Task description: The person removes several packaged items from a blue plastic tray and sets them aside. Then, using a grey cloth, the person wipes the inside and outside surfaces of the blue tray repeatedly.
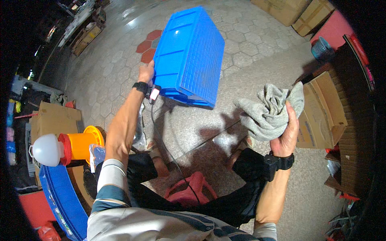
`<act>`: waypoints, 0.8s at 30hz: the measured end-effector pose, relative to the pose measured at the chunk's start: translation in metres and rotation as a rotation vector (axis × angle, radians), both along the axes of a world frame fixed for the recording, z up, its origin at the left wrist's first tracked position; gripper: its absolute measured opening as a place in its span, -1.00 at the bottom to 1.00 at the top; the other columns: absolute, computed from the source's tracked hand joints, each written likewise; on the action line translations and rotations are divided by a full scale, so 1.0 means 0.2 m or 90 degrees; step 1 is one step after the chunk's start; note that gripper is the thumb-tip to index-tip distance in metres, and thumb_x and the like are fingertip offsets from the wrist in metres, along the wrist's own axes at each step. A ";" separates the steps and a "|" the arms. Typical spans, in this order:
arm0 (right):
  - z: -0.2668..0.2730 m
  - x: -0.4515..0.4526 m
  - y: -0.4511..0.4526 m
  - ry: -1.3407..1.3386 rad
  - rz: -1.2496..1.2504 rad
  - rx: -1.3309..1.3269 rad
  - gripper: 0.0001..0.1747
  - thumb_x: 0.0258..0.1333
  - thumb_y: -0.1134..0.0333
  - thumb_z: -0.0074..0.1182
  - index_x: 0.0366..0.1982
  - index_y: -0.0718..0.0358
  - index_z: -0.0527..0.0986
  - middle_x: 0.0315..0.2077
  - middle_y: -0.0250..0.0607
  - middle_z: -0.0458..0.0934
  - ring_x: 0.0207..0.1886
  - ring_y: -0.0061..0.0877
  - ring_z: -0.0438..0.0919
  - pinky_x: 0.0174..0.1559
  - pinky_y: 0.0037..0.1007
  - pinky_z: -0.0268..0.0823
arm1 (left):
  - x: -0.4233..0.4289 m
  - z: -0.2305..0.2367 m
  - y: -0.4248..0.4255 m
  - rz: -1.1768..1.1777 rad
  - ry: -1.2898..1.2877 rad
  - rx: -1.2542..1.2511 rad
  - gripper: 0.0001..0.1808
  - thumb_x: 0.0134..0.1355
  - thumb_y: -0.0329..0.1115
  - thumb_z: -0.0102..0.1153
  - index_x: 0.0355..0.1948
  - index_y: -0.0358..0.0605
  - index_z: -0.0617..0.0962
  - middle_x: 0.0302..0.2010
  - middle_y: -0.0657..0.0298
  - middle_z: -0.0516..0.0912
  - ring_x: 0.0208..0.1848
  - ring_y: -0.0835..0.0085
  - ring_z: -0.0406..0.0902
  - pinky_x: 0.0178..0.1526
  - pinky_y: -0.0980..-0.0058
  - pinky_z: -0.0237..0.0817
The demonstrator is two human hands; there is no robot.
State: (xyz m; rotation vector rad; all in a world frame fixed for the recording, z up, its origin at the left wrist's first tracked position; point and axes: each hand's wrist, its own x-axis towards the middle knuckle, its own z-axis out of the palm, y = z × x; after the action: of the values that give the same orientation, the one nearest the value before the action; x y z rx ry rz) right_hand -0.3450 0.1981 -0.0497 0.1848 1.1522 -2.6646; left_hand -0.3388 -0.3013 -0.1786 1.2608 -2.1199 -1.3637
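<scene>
A blue plastic crate (188, 57) is held up in front of me, tilted, with its ribbed bottom facing right. My left hand (147, 72) grips its near left edge; the fingers are hidden behind the crate. In my right hand (285, 135) is a bunched grey cloth (268, 114), held off to the right and apart from the crate. Both wrists carry black straps with small devices, and a thin black cable (164, 143) runs down from the left one.
A red plastic stool (190, 192) is between my legs. To the left stand a yellow, red and white container (69, 147), a blue bin (60, 192) and a cardboard box (57, 117). On the right are an opened carton (319, 114) and a grey-blue basket (322, 49). Cartons (280, 10) stand farther back.
</scene>
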 end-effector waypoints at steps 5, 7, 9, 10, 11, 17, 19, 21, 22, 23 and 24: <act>0.00 0.00 0.01 0.010 -0.001 0.019 -0.60 0.28 0.29 0.16 0.09 0.31 0.48 0.00 -0.17 0.62 0.04 -0.35 0.61 0.11 -0.24 0.45 | 0.13 -0.31 0.17 0.163 0.234 0.393 -0.31 0.40 -0.07 0.10 0.21 -0.59 0.35 0.07 -0.20 0.59 0.00 0.02 0.62 0.06 -0.01 0.47; -0.01 0.00 0.01 0.014 0.005 0.034 -0.61 0.28 0.29 0.16 0.08 0.31 0.48 0.00 -0.18 0.62 0.05 -0.36 0.60 0.12 -0.25 0.45 | 0.15 -0.48 0.21 0.199 0.260 0.466 -0.32 0.40 -0.06 0.12 0.23 -0.55 0.35 0.10 -0.19 0.57 0.03 0.01 0.60 0.09 0.00 0.45; -0.01 0.00 0.01 0.014 0.007 0.045 -0.60 0.28 0.30 0.16 0.08 0.31 0.49 0.00 -0.18 0.62 0.05 -0.36 0.60 0.12 -0.26 0.45 | 0.17 -0.62 0.22 0.252 0.236 0.454 -0.34 0.41 -0.08 0.12 0.24 -0.52 0.35 0.14 -0.17 0.55 0.06 0.01 0.57 0.11 0.01 0.44; -0.01 -0.01 0.01 0.013 0.010 0.045 -0.60 0.27 0.30 0.17 0.09 0.31 0.49 0.00 -0.18 0.62 0.04 -0.37 0.61 0.11 -0.27 0.45 | 0.20 -0.69 0.23 0.273 0.249 0.470 -0.37 0.41 -0.09 0.11 0.25 -0.47 0.37 0.16 -0.14 0.54 0.07 0.02 0.56 0.09 0.02 0.44; -0.01 -0.01 0.01 0.004 -0.005 0.072 -0.60 0.28 0.30 0.17 0.09 0.31 0.49 0.00 -0.18 0.63 0.04 -0.38 0.61 0.11 -0.28 0.46 | 0.20 -0.75 0.25 0.303 0.225 0.466 -0.38 0.42 -0.05 0.08 0.23 -0.44 0.40 0.15 -0.13 0.55 0.07 0.04 0.57 0.09 0.02 0.44; -0.01 -0.02 0.01 0.004 -0.007 0.125 -0.61 0.28 0.27 0.17 0.05 0.34 0.53 -0.02 -0.18 0.64 0.00 -0.41 0.62 0.10 -0.32 0.45 | 0.32 -1.13 0.28 0.352 0.240 0.609 -0.37 0.47 0.03 -0.04 0.21 -0.41 0.43 0.16 -0.06 0.57 0.07 0.00 0.58 0.12 -0.03 0.44; -0.01 -0.03 0.01 0.001 -0.005 0.161 -0.60 0.29 0.27 0.15 0.07 0.34 0.51 -0.01 -0.17 0.63 0.00 -0.41 0.62 0.10 -0.32 0.44 | 0.34 -1.25 0.30 0.344 0.277 0.667 -0.37 0.48 0.03 -0.06 0.21 -0.41 0.43 0.17 -0.04 0.57 0.06 0.00 0.59 0.14 -0.04 0.44; -0.01 -0.04 0.01 0.030 0.027 0.144 -0.60 0.29 0.27 0.15 0.08 0.34 0.50 0.00 -0.17 0.63 0.00 -0.42 0.62 0.10 -0.32 0.44 | 0.35 -1.32 0.33 0.309 0.227 0.655 -0.41 0.49 0.02 -0.09 0.19 -0.37 0.46 0.15 -0.02 0.60 0.01 0.04 0.62 0.04 0.09 0.48; -0.01 -0.04 0.01 0.027 0.026 0.163 -0.59 0.29 0.27 0.15 0.09 0.34 0.49 0.01 -0.17 0.63 0.01 -0.41 0.62 0.09 -0.32 0.45 | 0.35 -1.33 0.35 0.333 0.157 0.614 -0.42 0.50 0.01 -0.11 0.18 -0.38 0.47 0.13 -0.02 0.61 0.01 0.05 0.62 0.00 0.12 0.49; 0.00 -0.03 0.02 0.007 0.012 0.190 -0.59 0.29 0.27 0.14 0.10 0.34 0.49 0.01 -0.17 0.63 0.01 -0.41 0.61 0.09 -0.32 0.45 | 0.38 -1.32 0.39 0.359 0.082 0.559 -0.43 0.50 0.00 -0.12 0.17 -0.38 0.48 0.11 -0.02 0.62 0.00 0.05 0.62 -0.03 0.14 0.50; 0.00 -0.04 0.02 0.011 0.019 0.190 -0.58 0.29 0.27 0.14 0.10 0.34 0.49 0.01 -0.17 0.63 0.01 -0.41 0.61 0.09 -0.32 0.45 | 0.35 -1.31 0.43 0.449 0.130 0.595 -0.45 0.52 -0.05 -0.15 0.11 -0.43 0.50 -0.01 0.00 0.68 -0.11 0.10 0.65 -0.17 0.17 0.48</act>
State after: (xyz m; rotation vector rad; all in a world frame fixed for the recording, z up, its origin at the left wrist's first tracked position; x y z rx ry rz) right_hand -0.3526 0.2028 -0.0505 0.1929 1.5423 -2.4599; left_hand -0.2696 -0.2144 -0.4399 1.8110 -0.6897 -2.0239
